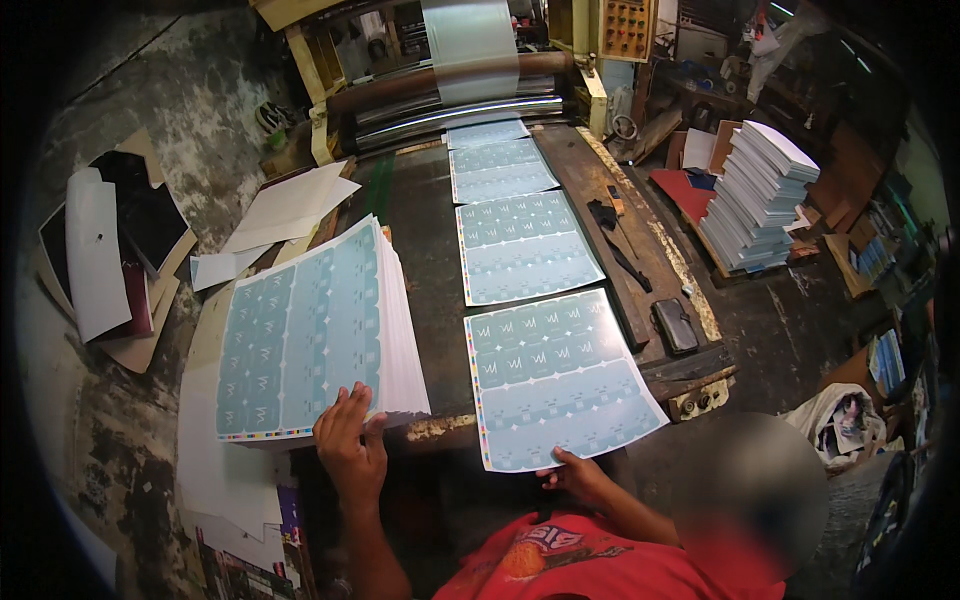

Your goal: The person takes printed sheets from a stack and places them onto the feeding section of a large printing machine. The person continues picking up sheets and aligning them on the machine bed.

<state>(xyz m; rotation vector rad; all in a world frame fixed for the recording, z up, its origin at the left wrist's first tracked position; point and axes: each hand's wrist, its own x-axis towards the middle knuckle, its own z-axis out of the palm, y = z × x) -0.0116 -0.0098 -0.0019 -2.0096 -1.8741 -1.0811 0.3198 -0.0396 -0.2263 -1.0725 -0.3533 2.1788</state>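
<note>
A printed sheet (560, 385) in pale teal, with a coloured strip down its left edge, lies at the near end of a row of similar sheets. My right hand (575, 474) pinches its near edge, thumb on top and fingers underneath. To the left rises a thick stack of matching printed sheets (300, 325), its white page edges (403, 330) showing on the right side. My left hand (352, 440) rests at the stack's near right corner, fingers extended and thumb apart.
Rollers (460, 110) of a machine stand at the far end of the dark table (415, 230). On the table's right lie a black pouch (675, 325) and a dark strap (625, 262). Farther right is a tall paper pile (755, 200); loose cardboard (125, 250) leans left.
</note>
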